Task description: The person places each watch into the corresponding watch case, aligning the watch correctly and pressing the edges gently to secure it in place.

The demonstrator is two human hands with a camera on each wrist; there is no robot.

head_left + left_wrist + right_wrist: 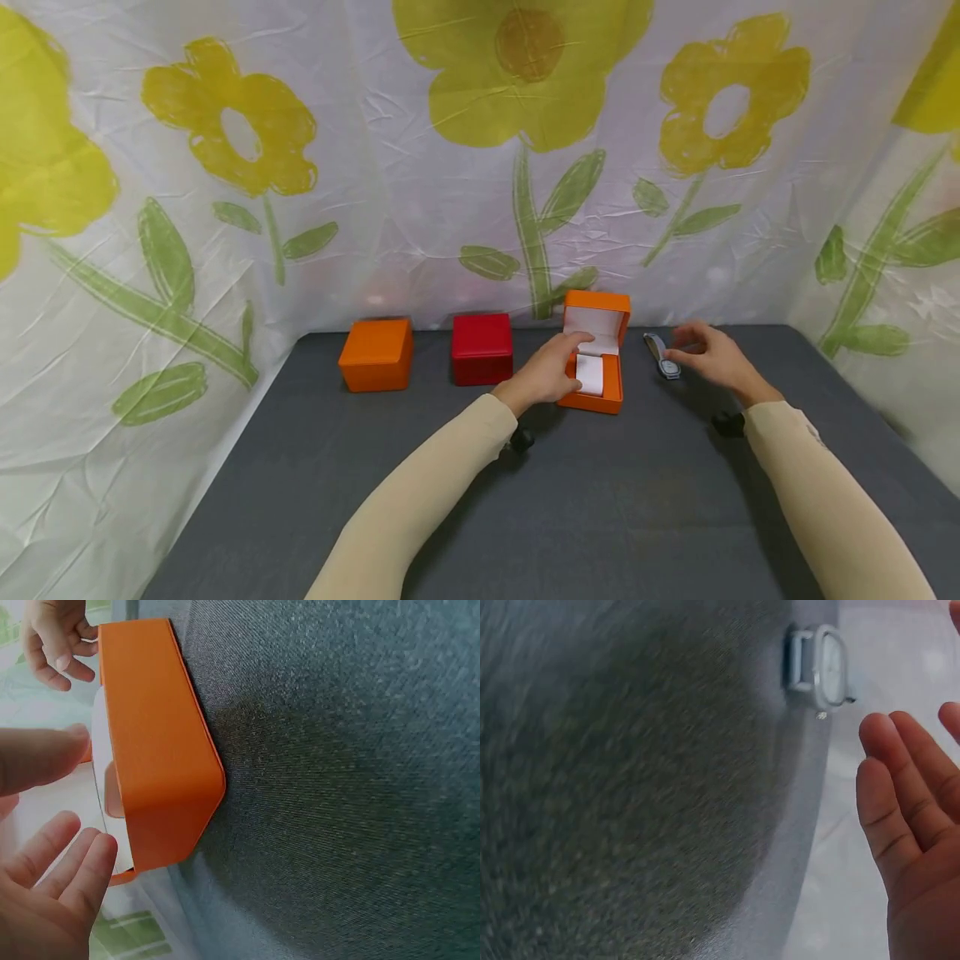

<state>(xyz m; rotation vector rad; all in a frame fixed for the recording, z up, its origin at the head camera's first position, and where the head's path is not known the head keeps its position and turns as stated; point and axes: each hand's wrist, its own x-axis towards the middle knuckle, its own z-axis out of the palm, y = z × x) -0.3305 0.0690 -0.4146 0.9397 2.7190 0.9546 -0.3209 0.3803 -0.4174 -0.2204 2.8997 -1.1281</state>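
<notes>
An orange watch box (pixel 611 392) stands with its lid raised, and a white cushion (pixel 590 375) fills its inside. Over its left side reaches my left hand (pixel 542 371), thumb and fingers spread apart; whether they touch the box (pixel 161 742) I cannot tell. To the right of the box lies a wristwatch (pixel 667 367) with a light strap, on the dark tabletop. Close beside that watch hovers my right hand (pixel 708 354), its fingers slightly bent. A gap shows between the fingertips and the watch (pixel 828 667) in the right wrist view, with nothing held.
A closed red box (pixel 482 350) stands left of the open one, and a closed orange box (pixel 377 356) farther left. Behind the dark table (pixel 600 500) hangs a white curtain (pixel 360 208) printed with yellow flowers.
</notes>
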